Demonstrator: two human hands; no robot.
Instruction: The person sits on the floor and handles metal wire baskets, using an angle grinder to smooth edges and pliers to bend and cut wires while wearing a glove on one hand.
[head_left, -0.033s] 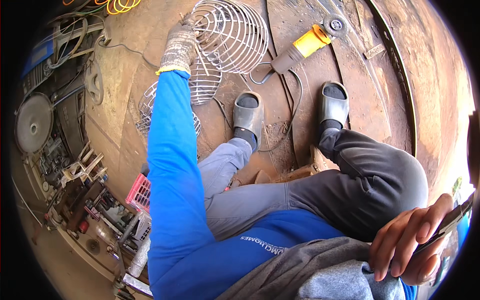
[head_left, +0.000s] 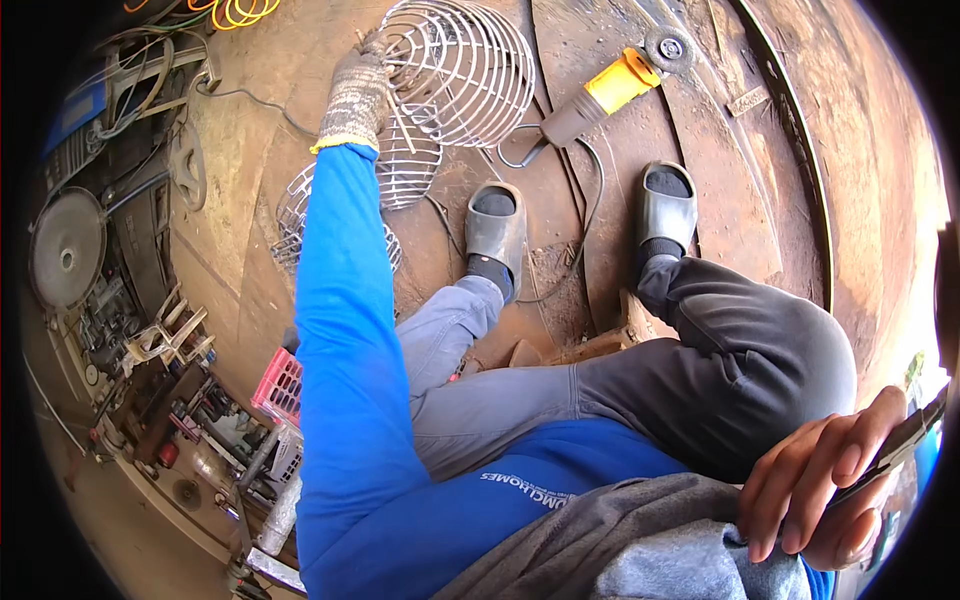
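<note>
My left hand point(head_left: 356, 95), in a grey knit glove with a yellow cuff, reaches far forward. It is closed at the left rim of a domed cage of silvery metal wire point(head_left: 478, 75). Below that, more curved wire grids point(head_left: 409, 170) lie on the floor, partly behind my blue sleeve. My right hand point(head_left: 812, 470) is bare and close to my body at the lower right. Its fingers and thumb pinch a thin dark flat object point(head_left: 895, 445), whose kind I cannot make out against the dark rim of the picture.
A yellow and grey angle grinder point(head_left: 615, 85) lies on the brown floor point(head_left: 720, 205), its cord point(head_left: 600, 190) looping near my sandals. A pink plastic crate point(head_left: 277, 385) stands beside my left arm. Along the left are a standing round disc point(head_left: 67, 245), a small wooden stool point(head_left: 168, 330) and cluttered tools.
</note>
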